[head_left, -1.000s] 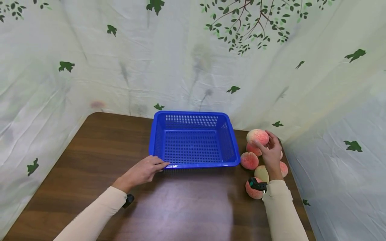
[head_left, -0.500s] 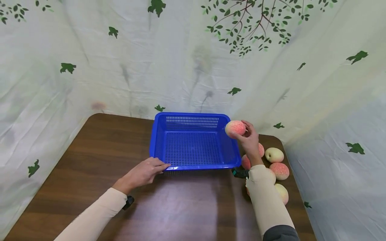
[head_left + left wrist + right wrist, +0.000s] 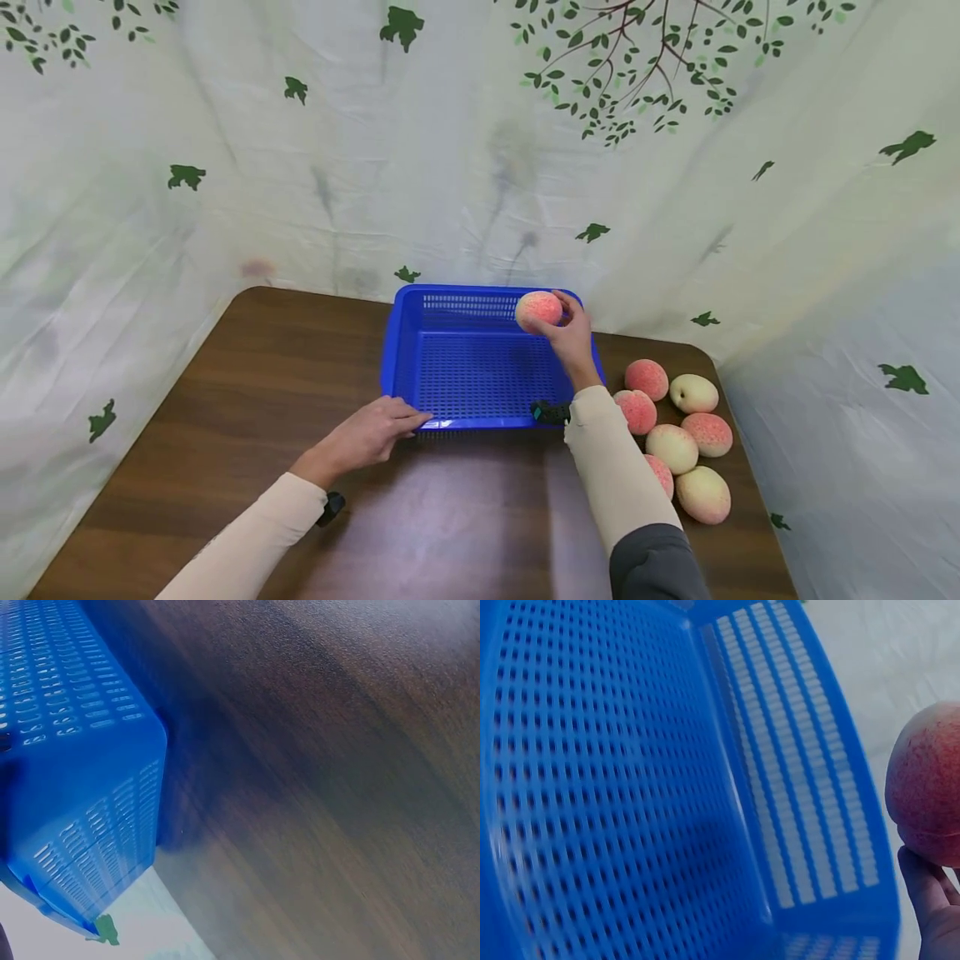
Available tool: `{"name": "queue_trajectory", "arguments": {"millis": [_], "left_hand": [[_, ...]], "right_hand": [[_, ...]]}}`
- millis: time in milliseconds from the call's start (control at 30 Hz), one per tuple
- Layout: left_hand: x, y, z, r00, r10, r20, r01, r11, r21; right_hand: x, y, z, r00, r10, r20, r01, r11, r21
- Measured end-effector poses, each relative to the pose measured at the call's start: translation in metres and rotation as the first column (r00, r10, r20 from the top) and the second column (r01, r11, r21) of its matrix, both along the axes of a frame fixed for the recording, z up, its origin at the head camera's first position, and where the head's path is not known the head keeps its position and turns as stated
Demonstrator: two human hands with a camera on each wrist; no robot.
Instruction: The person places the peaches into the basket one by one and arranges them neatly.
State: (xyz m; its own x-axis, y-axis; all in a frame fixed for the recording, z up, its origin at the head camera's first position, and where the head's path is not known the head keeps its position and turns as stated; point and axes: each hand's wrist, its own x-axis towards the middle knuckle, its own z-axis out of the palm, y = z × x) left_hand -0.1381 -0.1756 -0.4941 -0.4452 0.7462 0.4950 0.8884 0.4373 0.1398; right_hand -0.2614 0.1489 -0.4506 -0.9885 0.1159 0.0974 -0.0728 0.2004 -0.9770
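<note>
My right hand (image 3: 570, 336) holds a pink-and-cream peach (image 3: 537, 312) between thumb and fingers, over the far right part of a blue plastic basket (image 3: 408, 350). From the right wrist, the same peach (image 3: 930, 780) shows at the right edge, above the level of the basket's slotted side wall (image 3: 795, 750). No fruit lies on the basket's perforated floor (image 3: 480, 375). At the near left corner my left hand (image 3: 375, 429) grips the basket's rim, fingers over its edge. In the left wrist view only the basket's outer walls (image 3: 90, 772) and the tabletop show clearly.
Several peaches, pink ones (image 3: 646, 379) and pale ones (image 3: 703, 495), lie grouped on the brown wooden table (image 3: 300, 358) right of the basket. Behind the table hangs a pale curtain (image 3: 450, 167) printed with leaves. The right forearm partly covers the basket's right side.
My right hand has carried the peach leftward from the group on the right to over the basket. The left hand stays at the basket's rim.
</note>
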Motion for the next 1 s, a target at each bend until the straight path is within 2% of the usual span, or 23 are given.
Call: {"name": "queue_trajectory", "arguments": {"millis": [233,633,1000], "left_hand": [[0.001,0.000,0.001,1.000,-0.006,0.000,0.006,1.000,-0.002],[0.002,-0.002,0.004,1.000,0.001,0.023,0.000,1.000,-0.030],[0.004,-0.002,0.007,0.998,0.023,0.050,-0.020,0.998,-0.060]], "right_hand": [[-0.012,-0.032,-0.017,1.000,-0.013,0.022,0.013,1.000,0.000],[-0.026,-0.083,-0.036,0.992,-0.043,0.116,0.056,0.992,-0.111],[-0.033,-0.118,-0.055,0.977,-0.062,0.202,0.073,0.996,-0.049]]}}
